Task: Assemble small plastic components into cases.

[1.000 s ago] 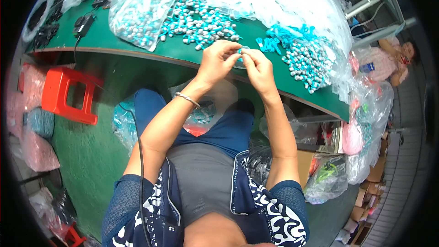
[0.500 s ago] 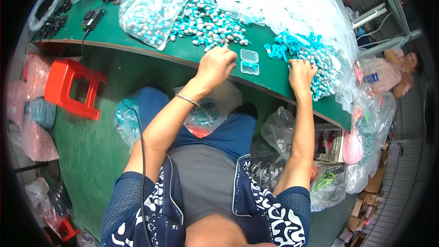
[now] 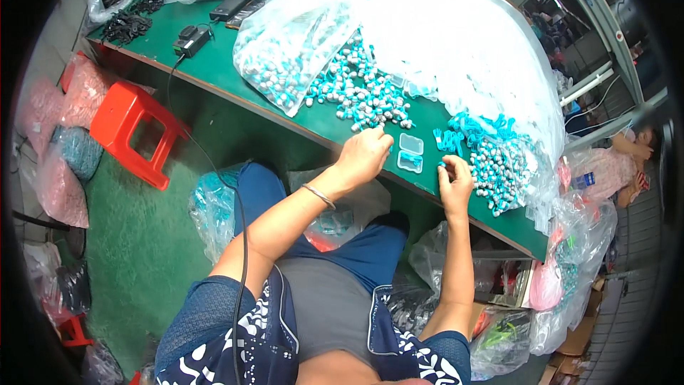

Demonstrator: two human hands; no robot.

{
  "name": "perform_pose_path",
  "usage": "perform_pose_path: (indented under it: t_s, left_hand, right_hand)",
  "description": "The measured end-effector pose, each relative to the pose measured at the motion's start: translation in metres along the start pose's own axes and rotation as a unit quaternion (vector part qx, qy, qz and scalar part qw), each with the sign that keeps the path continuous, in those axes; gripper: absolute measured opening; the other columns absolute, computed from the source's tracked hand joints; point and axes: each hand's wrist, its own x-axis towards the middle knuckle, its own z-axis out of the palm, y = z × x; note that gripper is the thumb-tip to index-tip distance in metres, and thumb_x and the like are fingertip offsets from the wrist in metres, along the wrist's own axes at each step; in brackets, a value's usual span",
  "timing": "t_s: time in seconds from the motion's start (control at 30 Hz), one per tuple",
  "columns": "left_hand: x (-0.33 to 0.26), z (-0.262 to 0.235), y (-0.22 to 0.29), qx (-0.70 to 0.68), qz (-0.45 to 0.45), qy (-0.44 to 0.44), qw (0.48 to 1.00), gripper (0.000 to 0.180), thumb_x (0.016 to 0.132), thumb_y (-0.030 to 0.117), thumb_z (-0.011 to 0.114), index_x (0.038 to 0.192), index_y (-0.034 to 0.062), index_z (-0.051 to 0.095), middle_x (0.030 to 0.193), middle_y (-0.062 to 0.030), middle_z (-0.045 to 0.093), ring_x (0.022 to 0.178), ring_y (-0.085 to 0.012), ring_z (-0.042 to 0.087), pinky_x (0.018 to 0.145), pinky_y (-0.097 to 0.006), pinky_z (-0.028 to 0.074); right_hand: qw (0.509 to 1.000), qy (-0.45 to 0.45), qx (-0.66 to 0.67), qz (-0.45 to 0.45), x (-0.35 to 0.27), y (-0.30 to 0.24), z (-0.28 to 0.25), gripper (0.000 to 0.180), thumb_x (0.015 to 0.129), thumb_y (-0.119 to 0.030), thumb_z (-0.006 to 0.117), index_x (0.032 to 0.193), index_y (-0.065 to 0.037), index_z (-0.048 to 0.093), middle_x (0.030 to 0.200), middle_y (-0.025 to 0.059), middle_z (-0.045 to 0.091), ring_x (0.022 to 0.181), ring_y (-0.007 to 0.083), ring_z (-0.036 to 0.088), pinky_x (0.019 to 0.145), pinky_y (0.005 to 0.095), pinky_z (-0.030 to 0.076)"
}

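Note:
A loose pile of small grey-tipped pieces with teal cords [image 3: 367, 96] lies on the green table. My left hand [image 3: 365, 155] is at its near edge, thumb and fingers pinched by a grey tip; what they hold is unclear. Just right of it stands a small clear plastic box [image 3: 411, 144], its lid raised and something teal inside. Beyond the box, my right hand [image 3: 457, 182] is over the table edge, thumb and index nearly together; anything between them is too small to make out. Bundled teal cords [image 3: 450, 140] and a second grey-tipped pile [image 3: 499, 175] lie beside it.
A clear bag of the pieces [image 3: 274, 64] and a large white plastic sheet [image 3: 442, 36] cover the table's back. A black adapter [image 3: 191, 41] trails a cable past my left arm. A red stool [image 3: 139, 132] stands left. Filled bags [image 3: 570, 274] crowd the right side.
The view has shifted, so the table sits lower in it. My right hand has moved left from the right-hand pile toward the small box. My left hand stays by its pile.

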Motion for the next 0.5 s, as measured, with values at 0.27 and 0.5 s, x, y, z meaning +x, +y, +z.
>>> perform_pose_path:
  t_s: [0.27,0.5]
  left_hand:
    - [-0.001,0.001,-0.004,0.005,-0.014,-0.017,1.000,0.012,0.081,0.013,0.070,0.089,0.0068,0.063,0.085,-0.0125,0.059,0.081,-0.0350,0.063,0.068,-0.045,0.052]
    - [0.001,-0.003,0.009,-0.146,-0.014,-0.015,0.989,0.015,0.080,0.007,0.072,0.093,0.0062,0.066,0.086,-0.0096,0.063,0.071,-0.0279,0.064,0.063,-0.038,0.051]
  right_hand:
    - [0.992,0.005,-0.095,-0.079,-0.017,-0.003,-0.007,0.012,0.080,0.003,0.067,0.091,0.000,0.065,0.090,0.0152,0.066,0.087,0.0322,0.064,0.078,0.0396,0.051]
    - [0.999,-0.004,-0.001,0.032,-0.016,-0.017,-0.012,0.010,0.081,0.003,0.070,0.091,0.000,0.069,0.086,0.0112,0.068,0.071,0.0185,0.066,0.066,0.0291,0.052]
